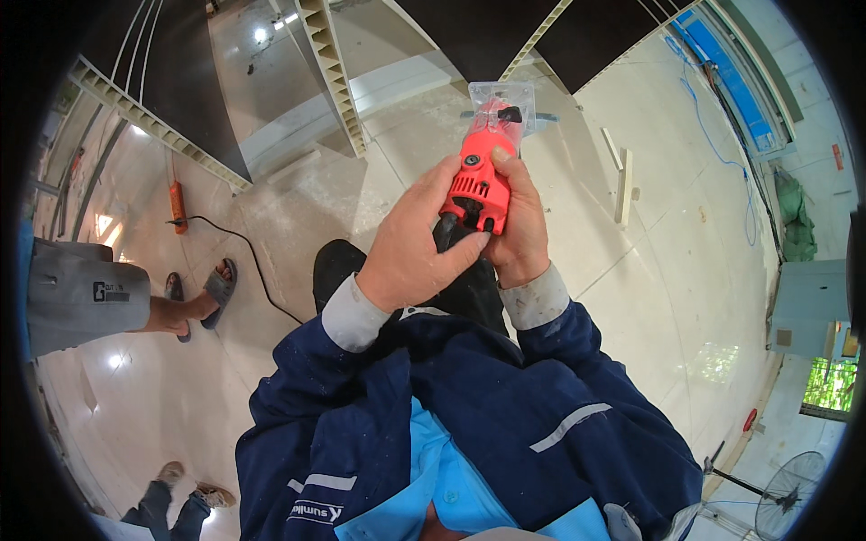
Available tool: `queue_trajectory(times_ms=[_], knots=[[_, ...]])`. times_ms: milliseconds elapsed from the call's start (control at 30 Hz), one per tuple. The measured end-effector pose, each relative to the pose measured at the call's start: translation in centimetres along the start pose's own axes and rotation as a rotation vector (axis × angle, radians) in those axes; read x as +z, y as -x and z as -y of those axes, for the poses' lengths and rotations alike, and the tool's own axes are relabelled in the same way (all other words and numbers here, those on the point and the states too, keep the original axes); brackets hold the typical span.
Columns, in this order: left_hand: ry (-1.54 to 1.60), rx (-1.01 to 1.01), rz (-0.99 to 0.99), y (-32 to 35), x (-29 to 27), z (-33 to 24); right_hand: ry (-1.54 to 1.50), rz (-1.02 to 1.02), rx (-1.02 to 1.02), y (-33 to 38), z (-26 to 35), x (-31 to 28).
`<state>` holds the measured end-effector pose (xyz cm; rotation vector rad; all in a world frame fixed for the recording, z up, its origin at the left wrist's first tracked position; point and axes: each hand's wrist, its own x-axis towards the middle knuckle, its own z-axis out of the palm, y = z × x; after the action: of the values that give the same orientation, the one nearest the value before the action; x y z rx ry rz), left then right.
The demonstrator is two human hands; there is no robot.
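A red trim router (pixel 490 144) with a clear plastic base (pixel 505 90) is held up in front of me, its base pointing away. My left hand (pixel 413 242) is wrapped along its left side, with the thumb by the rear end near the black cord. Gripping the right side is my right hand (pixel 521 216), its thumb laid on top of the red body. Beneath the router, part of my fingers is hidden. A dark cord (pixel 447 231) comes out of the tool's rear and drops between my hands.
Dark hollow-edged panels (pixel 180 81) stand ahead. An orange power strip (pixel 177 206) with a black cord (pixel 248 242) lies left, near one person's sandalled feet (pixel 218 293); another person's feet are lower left. White strips (pixel 624 187), a blue cable (pixel 717 144) and a fan (pixel 794 496) are right.
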<state>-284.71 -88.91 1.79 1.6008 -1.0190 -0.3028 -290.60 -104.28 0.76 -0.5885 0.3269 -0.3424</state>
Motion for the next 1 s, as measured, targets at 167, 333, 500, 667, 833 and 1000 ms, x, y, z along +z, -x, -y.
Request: queue_trajectory(times_ms=[167,333,500,667,833,1000], knots=[[-0.404,0.309,-0.183,-0.2,-0.3,-0.8,0.06,-0.026,-0.055,0.1,-0.4,-0.3],[-0.443,0.322,-0.174,-0.1,-1.0,-1.2,0.105,0.001,-0.04,0.5,-0.2,0.7],[-0.505,0.279,-0.113,0.0,-0.7,-0.7,0.163,-0.045,-0.057,0.2,-0.6,0.5],[-0.505,0.194,-0.011,0.0,-0.3,-0.4,0.161,-0.086,-0.072,0.1,-1.0,-0.4],[-0.541,0.149,0.082,0.4,-0.9,-0.4,0.136,-0.04,-0.086,-0.4,-2.2,-1.8],[-0.469,0.14,0.149,0.3,-1.6,-0.3,0.201,-0.007,-0.134,-1.4,-2.4,-3.0]])
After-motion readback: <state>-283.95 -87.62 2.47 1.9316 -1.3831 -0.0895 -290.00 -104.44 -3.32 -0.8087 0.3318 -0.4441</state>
